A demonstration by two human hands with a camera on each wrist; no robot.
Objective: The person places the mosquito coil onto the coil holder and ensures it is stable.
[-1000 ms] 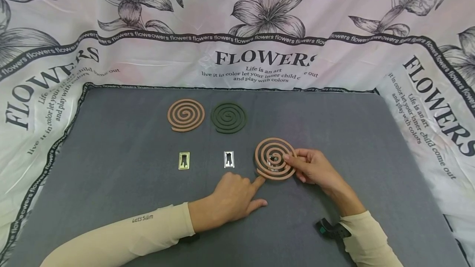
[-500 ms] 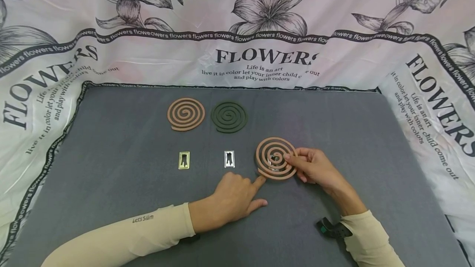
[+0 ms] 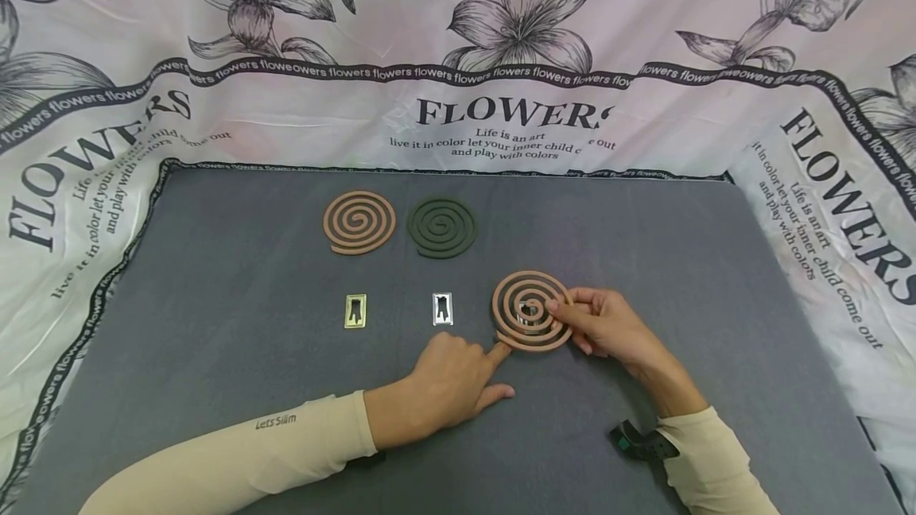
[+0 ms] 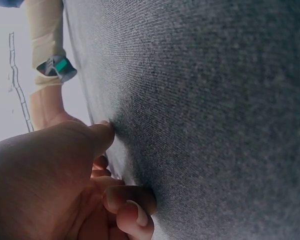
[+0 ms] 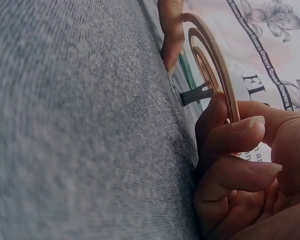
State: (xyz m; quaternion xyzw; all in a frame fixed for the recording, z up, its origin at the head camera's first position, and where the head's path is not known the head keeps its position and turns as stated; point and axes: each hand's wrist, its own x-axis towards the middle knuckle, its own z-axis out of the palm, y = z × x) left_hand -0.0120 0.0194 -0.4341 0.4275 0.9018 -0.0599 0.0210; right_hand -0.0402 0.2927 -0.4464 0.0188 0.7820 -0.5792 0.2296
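Observation:
My right hand (image 3: 611, 320) pinches the right edge of a brown mosquito coil (image 3: 510, 280) between thumb and fingers. The coil is held above the table. Under its centre stands a metal coil stand, and in the right wrist view this stand's (image 5: 195, 95) upright forked prong reaches the inner coil; whether it is engaged I cannot tell. My left hand (image 3: 447, 380) has its index finger extended, the tip beside the stand's base near the coil's outer end. Its other fingers are curled and hold nothing. The left wrist view shows this hand (image 4: 55, 170) low over the cloth.
Another brown coil (image 3: 359, 221) and a dark green coil (image 3: 441, 226) lie at the back of the grey table (image 3: 236, 324). In front of them lie a gold metal stand (image 3: 347, 311) and a silver metal stand (image 3: 436, 309), both flat. A flower-printed sheet (image 3: 286, 125) surrounds the table.
The held coil has shifted very slightly toward the front of the table. Both hands stay almost in place, and the other coils and stands have not moved.

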